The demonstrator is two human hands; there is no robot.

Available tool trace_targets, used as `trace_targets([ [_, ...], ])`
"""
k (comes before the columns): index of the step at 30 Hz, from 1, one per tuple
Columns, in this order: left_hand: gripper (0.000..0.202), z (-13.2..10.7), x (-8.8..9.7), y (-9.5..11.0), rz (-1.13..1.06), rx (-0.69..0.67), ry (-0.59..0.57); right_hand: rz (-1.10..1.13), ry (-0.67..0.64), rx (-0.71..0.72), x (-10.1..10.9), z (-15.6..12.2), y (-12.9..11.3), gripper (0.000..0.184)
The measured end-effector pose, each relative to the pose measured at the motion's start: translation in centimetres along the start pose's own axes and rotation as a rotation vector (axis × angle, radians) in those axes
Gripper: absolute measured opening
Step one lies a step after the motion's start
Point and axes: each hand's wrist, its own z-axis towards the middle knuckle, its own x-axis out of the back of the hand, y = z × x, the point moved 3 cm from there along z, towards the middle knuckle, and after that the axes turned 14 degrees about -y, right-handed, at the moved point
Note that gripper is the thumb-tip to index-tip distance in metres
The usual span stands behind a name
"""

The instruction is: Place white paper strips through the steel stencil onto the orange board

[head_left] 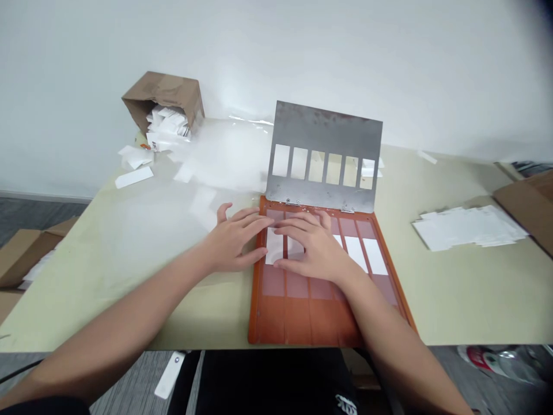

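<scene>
An orange board [298,320] lies on the table, divided by raised lines into long slots. White cards [375,257] sit in a row across it, on top of clear film [319,288] that looks pinkish over the orange. My left hand [237,239] is at the board's left edge, fingers spread, its fingertips beside the leftmost card [272,253]. Over the left and middle slots is my right hand [311,242], fingers and thumb apart, resting on or just above the cards and partly hiding them. A grey metal plate [328,132] with a row of rectangular windows stands raised, hinged to the board's far edge.
A cardboard box [173,86] on its side holds white pieces at the back left. Clear plastic sheets [233,155] cover the table left of the board. White cards [469,227] lie stacked at the right, by another cardboard box [529,207]. A wall rises behind.
</scene>
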Motion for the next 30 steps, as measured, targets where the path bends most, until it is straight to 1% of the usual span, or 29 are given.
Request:
trace_targets([
  [4,0.061,0.02,-0.28,0.37,0.003,0.029,-0.023,0.006,-0.006,0.003,-0.11,0.03,0.00,0.047],
  [9,0.090,0.11,-0.51,0.61,-0.013,0.046,-0.056,0.006,-0.020,-0.011,-0.14,-0.08,0.02,0.046],
  [12,0.099,0.06,-0.61,0.67,-0.006,0.055,-0.084,0.009,-0.018,-0.027,-0.23,-0.15,0.07,0.046],
  [15,0.101,-0.04,-0.70,0.67,0.004,0.066,-0.091,0.009,-0.010,-0.034,-0.29,-0.15,0.10,0.046],
  [21,0.093,0.06,-0.91,0.74,0.018,0.077,-0.094,0.008,-0.021,-0.040,-0.27,-0.11,0.07,0.046],
  [30,0.089,0.20,-1.01,0.76,0.041,0.074,-0.079,0.022,-0.006,-0.022,-0.26,-0.09,-0.08,0.045],
])
